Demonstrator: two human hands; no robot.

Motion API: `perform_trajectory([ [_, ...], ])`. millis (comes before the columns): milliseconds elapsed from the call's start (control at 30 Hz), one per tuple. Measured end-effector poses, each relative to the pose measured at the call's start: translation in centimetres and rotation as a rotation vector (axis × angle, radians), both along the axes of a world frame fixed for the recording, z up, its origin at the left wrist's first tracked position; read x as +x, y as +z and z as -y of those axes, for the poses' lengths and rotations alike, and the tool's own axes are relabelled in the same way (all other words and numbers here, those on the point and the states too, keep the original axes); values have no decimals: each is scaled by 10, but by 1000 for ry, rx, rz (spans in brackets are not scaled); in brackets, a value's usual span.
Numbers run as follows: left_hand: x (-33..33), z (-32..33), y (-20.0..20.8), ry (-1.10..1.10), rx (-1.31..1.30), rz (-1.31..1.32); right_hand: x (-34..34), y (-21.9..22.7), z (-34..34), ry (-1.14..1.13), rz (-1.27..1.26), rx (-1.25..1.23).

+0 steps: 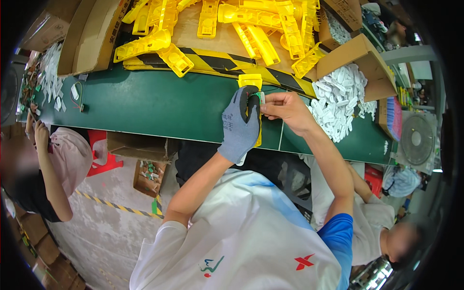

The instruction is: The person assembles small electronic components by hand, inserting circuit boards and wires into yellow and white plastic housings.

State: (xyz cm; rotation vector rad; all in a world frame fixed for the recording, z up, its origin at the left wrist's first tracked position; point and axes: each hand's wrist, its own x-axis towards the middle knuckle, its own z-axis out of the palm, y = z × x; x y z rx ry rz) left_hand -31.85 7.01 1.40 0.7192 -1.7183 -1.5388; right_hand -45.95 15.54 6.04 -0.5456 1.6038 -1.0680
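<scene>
My left hand (240,124), in a grey-blue glove with black fingertips, is closed around a long yellow plastic housing (250,81). The housing stands up and down in view at the front edge of the green table, its top and lower ends showing past the glove. My bare right hand (292,112) pinches a small white-and-green part (261,98) against the side of the housing, close to my left thumb. Fingers cover most of that part, so its exact kind is unclear.
Several yellow housings (251,18) lie piled on cardboard edged with black-and-yellow tape. White plastic pieces (338,99) spill from a carton at right. A small wired part (77,94) lies at left. Co-workers sit on both sides; a fan (416,139) stands far right.
</scene>
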Motion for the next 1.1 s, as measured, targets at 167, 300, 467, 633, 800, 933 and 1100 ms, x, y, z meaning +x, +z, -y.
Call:
perform_trajectory([
  [167, 4, 1, 0, -25, -22, 22, -13, -23, 2, 42, 163, -71],
  [300, 5, 1, -1, -4, 34, -38, 5, -27, -1, -24, 44, -150],
  [467, 8, -1, -2, -40, 70, -42, 25, -29, -5, -181, 70, -313],
  [633, 10, 2, -8, -125, 35, -1, 33, -32, -7, -209, -34, -388],
  [800, 6, 6, -7, -169, 4, 66, 50, -21, -9, -169, -334, -300],
  [933, 10, 6, -15, -150, 42, 109, 68, -12, -10, -149, -584, -323],
  [1100, 11, 5, -12, -163, -46, 150, 74, -21, -12, -278, -418, -356],
])
